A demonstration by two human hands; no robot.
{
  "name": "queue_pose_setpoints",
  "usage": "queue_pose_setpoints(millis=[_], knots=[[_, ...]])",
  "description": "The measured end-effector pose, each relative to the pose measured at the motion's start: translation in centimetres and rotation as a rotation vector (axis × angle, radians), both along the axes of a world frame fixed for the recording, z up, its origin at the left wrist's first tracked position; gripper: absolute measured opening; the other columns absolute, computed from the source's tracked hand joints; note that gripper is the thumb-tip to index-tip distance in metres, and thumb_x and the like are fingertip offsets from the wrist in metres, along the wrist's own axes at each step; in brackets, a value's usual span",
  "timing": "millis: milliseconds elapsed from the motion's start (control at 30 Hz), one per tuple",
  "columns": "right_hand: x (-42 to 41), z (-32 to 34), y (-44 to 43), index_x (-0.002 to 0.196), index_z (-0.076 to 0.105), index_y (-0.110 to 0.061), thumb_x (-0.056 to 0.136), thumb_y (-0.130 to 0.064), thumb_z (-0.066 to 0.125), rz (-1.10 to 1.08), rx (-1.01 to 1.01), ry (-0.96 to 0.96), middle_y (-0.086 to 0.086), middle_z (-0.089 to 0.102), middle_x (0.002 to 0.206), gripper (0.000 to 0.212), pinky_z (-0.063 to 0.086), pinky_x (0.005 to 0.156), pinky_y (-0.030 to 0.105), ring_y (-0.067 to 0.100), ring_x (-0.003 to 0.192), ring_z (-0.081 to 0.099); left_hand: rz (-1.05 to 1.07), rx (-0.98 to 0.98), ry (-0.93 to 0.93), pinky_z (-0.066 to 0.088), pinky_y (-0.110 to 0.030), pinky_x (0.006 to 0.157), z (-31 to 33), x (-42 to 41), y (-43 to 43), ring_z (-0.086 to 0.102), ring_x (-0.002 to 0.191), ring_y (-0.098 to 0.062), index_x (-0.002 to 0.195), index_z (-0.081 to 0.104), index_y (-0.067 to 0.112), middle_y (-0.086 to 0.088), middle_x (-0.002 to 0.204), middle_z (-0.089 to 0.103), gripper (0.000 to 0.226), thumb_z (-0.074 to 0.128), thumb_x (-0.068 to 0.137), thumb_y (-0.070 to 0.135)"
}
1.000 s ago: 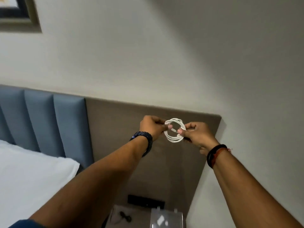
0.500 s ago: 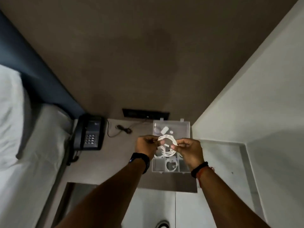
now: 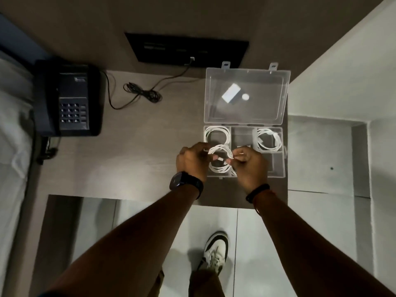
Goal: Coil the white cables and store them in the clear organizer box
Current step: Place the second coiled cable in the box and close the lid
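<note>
Now over the box. Item: white cable (image 3: 219, 149), wound into a small coil, pinched on either side by left hand (image 3: 190, 159) and right hand (image 3: 249, 166), fingers curled on its loops. Position: lowered from wall height a second ago to just above the near-left part of the clear organizer box (image 3: 284, 161), lid open, on the surface (image 3: 139, 157). Already stored: rear-left coil (image 3: 216, 135); rear-right coil (image 3: 267, 140). Judgement: coiling looks finished; placing comes next.

Wall: brown panel (image 3: 90, 20) behind, white wall (image 3: 347, 61) to the right.
Bedside table (image 3: 137, 163): wood-grain top — dark telephone (image 3: 70, 99) at its left end.
Bed (image 3: 10, 185): white sheets, far left.
Floor (image 3: 310, 232): pale tiles.
Light: dim.
</note>
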State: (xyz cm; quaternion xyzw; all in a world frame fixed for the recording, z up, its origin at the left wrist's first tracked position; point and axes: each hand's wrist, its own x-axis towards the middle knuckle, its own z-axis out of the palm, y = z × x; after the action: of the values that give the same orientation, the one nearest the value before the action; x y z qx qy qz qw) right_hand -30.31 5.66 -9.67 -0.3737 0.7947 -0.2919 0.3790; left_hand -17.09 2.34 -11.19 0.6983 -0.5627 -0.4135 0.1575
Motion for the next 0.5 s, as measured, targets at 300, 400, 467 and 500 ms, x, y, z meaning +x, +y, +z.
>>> queue_pose_setpoints(millis=[300,400,467,500], knots=[[0.70,-0.93,0.51,0.074,0.067,-0.001,0.073,-0.001,0.075,0.098,-0.060,0.223,0.014,0.071,0.072,0.008,0.054,0.068,0.037,0.029,0.070,0.065,-0.124,-0.177,-0.153,0.043,-0.033,0.066,-0.99,0.14,0.33,0.057,0.080,-0.034,0.081,0.063,0.014,-0.012,0.073,0.063,0.007,0.069,0.077,0.014],[0.77,-1.07,0.44,0.074,0.070,-0.004,0.074,-0.004,0.074,0.157,-0.026,0.293,0.015,0.071,0.074,0.004,0.053,0.074,0.041,0.032,0.075,0.063,-0.190,-0.275,-0.182,0.045,-0.035,0.064,-0.98,0.30,0.65,0.057,0.078,-0.033,0.077,0.065,0.011,-0.008,0.069,0.066,0.007,0.072,0.074,0.011],[0.86,-1.09,0.49,0.075,0.072,-0.007,0.073,-0.007,0.076,0.182,0.008,0.367,0.015,0.068,0.084,0.005,0.048,0.080,0.037,0.034,0.084,0.060,-0.239,-0.356,-0.228,0.046,-0.036,0.063,-1.10,0.49,0.85,0.058,0.076,-0.032,0.078,0.068,0.011,-0.007,0.067,0.068,0.009,0.074,0.073,0.011],[0.93,-1.05,0.53,0.076,0.072,-0.007,0.072,-0.008,0.077,0.166,0.015,0.392,0.015,0.066,0.089,0.006,0.046,0.081,0.034,0.034,0.087,0.058,-0.259,-0.397,-0.252,0.045,-0.036,0.064,-1.20,0.60,1.00,0.059,0.077,-0.032,0.080,0.069,0.011,-0.007,0.067,0.068,0.011,0.076,0.072,0.012]])
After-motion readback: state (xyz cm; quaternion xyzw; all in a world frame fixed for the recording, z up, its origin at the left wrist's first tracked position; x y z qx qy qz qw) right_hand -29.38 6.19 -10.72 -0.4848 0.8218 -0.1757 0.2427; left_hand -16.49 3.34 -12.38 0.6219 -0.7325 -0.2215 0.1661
